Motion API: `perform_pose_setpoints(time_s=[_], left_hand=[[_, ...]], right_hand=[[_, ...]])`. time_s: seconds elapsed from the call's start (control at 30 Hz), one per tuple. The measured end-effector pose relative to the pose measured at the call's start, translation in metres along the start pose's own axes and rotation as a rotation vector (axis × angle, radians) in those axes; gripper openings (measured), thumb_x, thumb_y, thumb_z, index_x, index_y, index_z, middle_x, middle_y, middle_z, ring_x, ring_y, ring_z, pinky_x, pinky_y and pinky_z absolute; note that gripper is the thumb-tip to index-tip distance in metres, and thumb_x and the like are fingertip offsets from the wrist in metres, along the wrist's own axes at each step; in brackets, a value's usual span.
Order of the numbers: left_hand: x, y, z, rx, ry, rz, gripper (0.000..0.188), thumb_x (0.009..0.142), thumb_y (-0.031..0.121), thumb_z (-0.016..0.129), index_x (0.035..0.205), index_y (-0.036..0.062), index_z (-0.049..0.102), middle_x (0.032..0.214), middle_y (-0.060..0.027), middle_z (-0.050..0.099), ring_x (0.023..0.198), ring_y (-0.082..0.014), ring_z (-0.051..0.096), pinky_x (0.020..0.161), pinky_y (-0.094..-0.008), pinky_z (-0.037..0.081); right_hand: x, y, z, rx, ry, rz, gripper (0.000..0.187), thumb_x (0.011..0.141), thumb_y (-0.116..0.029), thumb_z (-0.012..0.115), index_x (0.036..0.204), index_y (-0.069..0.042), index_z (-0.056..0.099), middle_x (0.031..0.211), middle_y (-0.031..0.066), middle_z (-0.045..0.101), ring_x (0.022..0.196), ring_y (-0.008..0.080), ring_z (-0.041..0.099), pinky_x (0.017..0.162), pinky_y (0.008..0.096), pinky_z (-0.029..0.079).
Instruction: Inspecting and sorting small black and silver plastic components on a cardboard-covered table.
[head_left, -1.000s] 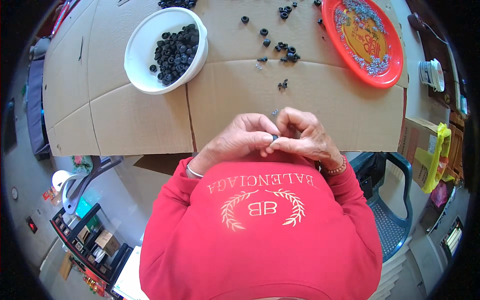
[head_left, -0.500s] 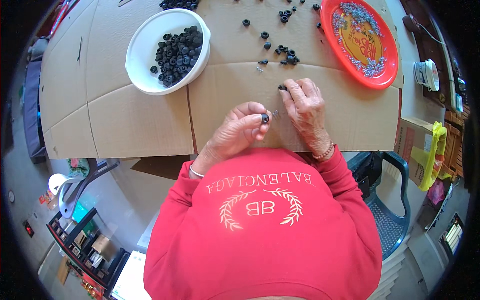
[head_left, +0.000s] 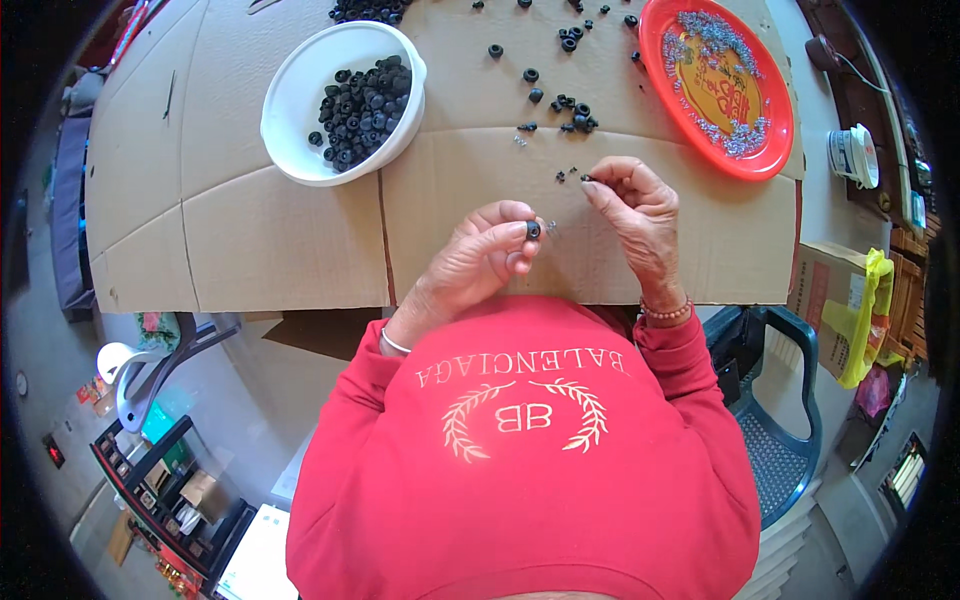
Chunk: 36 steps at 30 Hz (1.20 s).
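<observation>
My left hand (head_left: 485,262) pinches a small black rubber ring (head_left: 533,230) between thumb and fingers, just above the cardboard-covered table (head_left: 250,240). My right hand (head_left: 632,215) is raised beside it, its fingertips closed on a tiny dark screw-like part (head_left: 587,179). Loose black rings (head_left: 572,110) and a few small metal bits lie on the cardboard just beyond both hands. A white bowl (head_left: 300,90) holding several black rings sits at the upper left. A red plate (head_left: 770,110) with small silvery parts is at the upper right.
A cardboard box with a yellow bag (head_left: 850,310) stands to the right, next to a dark plastic chair (head_left: 780,420). A small white container (head_left: 855,155) sits right of the plate. Shelving and clutter (head_left: 160,480) lie at lower left on the floor.
My hands, joined at the chest a second ago, have separated. The right hand reached to the scattered parts and lifted a tiny piece; the left keeps its black ring.
</observation>
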<state>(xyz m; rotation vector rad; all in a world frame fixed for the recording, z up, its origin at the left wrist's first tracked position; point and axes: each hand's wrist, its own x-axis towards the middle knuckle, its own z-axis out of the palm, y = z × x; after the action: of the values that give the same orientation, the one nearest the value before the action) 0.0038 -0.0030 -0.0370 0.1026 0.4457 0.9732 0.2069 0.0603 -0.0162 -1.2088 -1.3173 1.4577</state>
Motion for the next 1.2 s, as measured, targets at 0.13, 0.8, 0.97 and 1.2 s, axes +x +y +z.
perform_pose_setpoints(time_s=[0.13, 0.8, 0.97, 1.2], left_hand=[[0.002, 0.005, 0.007, 0.006, 0.003, 0.045, 0.018, 0.089, 0.007, 0.059, 0.107, 0.0055, 0.059, 0.1, -0.0097, 0.058, 0.08, -0.0109, 0.058, 0.064, -0.0205, 0.053], [-0.004, 0.0, 0.03, -0.032, -0.01, 0.107, 0.015, 0.09, 0.007, 0.058, 0.105, 0.0052, 0.057, 0.093, -0.0063, 0.064, 0.081, -0.0122, 0.062, 0.063, -0.0235, 0.053], [-0.006, -0.002, 0.032, -0.035, 0.049, 0.104, 0.016, 0.09, 0.007, 0.059, 0.105, 0.0048, 0.056, 0.093, -0.0062, 0.064, 0.08, -0.0126, 0.063, 0.064, -0.0237, 0.053], [-0.008, -0.004, 0.033, 0.026, 0.071, 0.145, 0.016, 0.09, 0.007, 0.06, 0.105, 0.003, 0.056, 0.092, -0.0073, 0.064, 0.079, -0.0123, 0.063, 0.064, -0.0233, 0.053]], right_hand=[[-0.011, -0.01, 0.005, 0.215, -0.073, -0.002, 0.018, 0.083, 0.003, 0.065, 0.1, -0.001, 0.063, 0.091, 0.0007, 0.063, 0.079, 0.0053, 0.058, 0.072, 0.0184, 0.047], [-0.027, -0.044, 0.025, -0.478, -0.07, -0.748, 0.026, 0.067, 0.009, 0.073, 0.088, 0.001, 0.061, 0.079, 0.0128, 0.061, 0.071, 0.0241, 0.062, 0.061, 0.0296, 0.05], [-0.027, -0.044, 0.028, -0.466, -0.064, -0.731, 0.024, 0.068, 0.009, 0.073, 0.087, 0.0, 0.062, 0.077, 0.0118, 0.063, 0.068, 0.0225, 0.062, 0.06, 0.0292, 0.05], [-0.028, -0.041, 0.028, -0.459, -0.084, -0.698, 0.024, 0.068, 0.009, 0.073, 0.087, 0.0, 0.062, 0.077, 0.0119, 0.063, 0.068, 0.0225, 0.062, 0.06, 0.0292, 0.05]])
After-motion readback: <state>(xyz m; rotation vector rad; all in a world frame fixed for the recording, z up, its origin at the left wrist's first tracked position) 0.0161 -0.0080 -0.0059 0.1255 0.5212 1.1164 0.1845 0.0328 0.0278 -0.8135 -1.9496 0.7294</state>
